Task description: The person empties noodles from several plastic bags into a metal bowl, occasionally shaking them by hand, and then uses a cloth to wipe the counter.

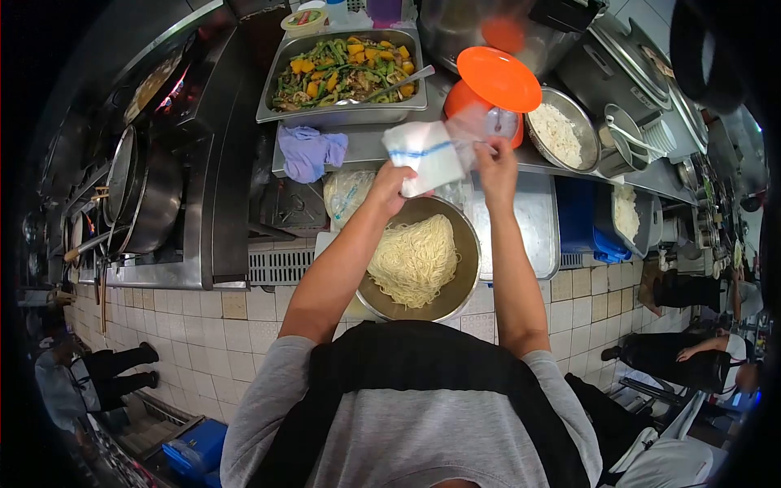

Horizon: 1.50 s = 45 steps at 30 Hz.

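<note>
My left hand (390, 189) is closed on a white pack with a blue stripe (423, 154), which looks like a stack of thin plastic bags. Beside it, the fingers of my right hand (495, 160) are pinched on a clear plastic bag (467, 128), blurred by motion. Just below both hands stands a large metal bowl (470, 285) holding a heap of pale noodles (415, 260). Behind my right hand is an orange container under an orange plate (498, 79).
A steel tray (264, 106) of cooked vegetables with a spoon sits at the back, near a purple cloth (311, 154). A metal bowl of rice (557, 130) stands right. Woks (154, 195) occupy the stove at left. Other people stand at both sides.
</note>
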### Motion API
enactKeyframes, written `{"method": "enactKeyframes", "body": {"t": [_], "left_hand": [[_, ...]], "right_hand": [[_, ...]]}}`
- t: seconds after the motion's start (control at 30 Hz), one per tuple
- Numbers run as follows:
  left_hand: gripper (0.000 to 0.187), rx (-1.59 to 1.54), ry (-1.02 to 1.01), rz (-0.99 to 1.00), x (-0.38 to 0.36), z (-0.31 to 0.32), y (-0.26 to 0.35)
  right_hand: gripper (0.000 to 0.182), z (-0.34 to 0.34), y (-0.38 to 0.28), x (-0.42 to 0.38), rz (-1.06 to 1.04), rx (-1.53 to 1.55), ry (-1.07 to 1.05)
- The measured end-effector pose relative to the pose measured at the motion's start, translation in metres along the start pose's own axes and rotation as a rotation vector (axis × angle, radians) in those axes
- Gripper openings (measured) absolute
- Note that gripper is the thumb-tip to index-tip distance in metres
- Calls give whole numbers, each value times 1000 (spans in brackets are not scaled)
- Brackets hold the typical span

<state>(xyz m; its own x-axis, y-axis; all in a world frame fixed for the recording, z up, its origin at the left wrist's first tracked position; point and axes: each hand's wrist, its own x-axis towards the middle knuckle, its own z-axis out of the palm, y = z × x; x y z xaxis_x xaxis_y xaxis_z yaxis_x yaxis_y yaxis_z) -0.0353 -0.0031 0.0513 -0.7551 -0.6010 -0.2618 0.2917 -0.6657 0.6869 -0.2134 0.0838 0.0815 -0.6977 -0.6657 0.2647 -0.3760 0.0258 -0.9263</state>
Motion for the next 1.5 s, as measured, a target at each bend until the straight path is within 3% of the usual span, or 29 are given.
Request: {"method": "enactKeyframes", "body": {"t": [0.03,0.13,0.2,0.27,0.4,0.47,0.53,0.6,0.63,0.7,0.73,0.83,0.87,0.93,1.0,1.03,1.1,1.13,1.2,1.23,1.4,1.47,1.5], "left_hand": [[51,-45,54,28,6,-1,-4],[46,-3,152,77,11,11,-2],[42,288,132,-4,20,12,3],[39,299,160,0,32,-2,3],[38,362,315,108,43,-6,0],[28,791,411,218,53,-13,-3],[28,887,385,236,66,-18,1],[32,1301,517,190,67,-4,18],[32,1305,494,190,62,4,24],[45,1803,608,298,44,10,32],[45,1808,598,301,41,5,35],[82,1631,658,262,35,-11,43],[82,1636,656,252,30,-15,40],[86,1541,688,525,3,-9,43],[82,1468,417,812,-35,6,28],[82,1471,422,814,-53,18,18],[59,920,22,588,-82,37,-1],[59,915,26,584,-85,32,0],[33,613,-66,229,-94,22,8],[18,613,-9,316,-100,24,10],[17,968,-101,453,-121,18,25],[16,1348,92,963,-127,22,26],[16,1341,64,966,-134,26,25]], "right_hand": [[18,7,-13,-2,-153,-161,-5],[17,20,-34,-10,-287,-141,-20],[17,9,-39,-5,-361,-135,66],[18,-14,-32,6,-113,249,232],[19,-67,-34,7,23,549,475],[17,-91,-42,1,0,659,515],[18,-106,-45,-5,38,691,479],[23,-118,-43,-9,191,608,387],[29,-121,-48,-13,216,578,327],[26,-127,-46,-17,261,537,209],[24,-130,-39,-18,315,489,144],[9,-118,-45,-29,203,352,102],[9,-116,-52,-33,214,353,102],[16,-105,-60,-41,287,177,-7],[15,-85,-66,-56,268,127,-59],[14,-71,-71,-65,221,148,-114],[13,-50,-84,-84,174,159,-169],[13,-42,-90,-95,153,156,-248],[12,-35,-91,-110,139,157,-333],[13,-33,-86,-116,129,159,-361],[19,-34,-72,-142,193,231,-574],[18,-32,-58,-149,227,181,-554],[18,-30,-48,-152,264,121,-500]]}}
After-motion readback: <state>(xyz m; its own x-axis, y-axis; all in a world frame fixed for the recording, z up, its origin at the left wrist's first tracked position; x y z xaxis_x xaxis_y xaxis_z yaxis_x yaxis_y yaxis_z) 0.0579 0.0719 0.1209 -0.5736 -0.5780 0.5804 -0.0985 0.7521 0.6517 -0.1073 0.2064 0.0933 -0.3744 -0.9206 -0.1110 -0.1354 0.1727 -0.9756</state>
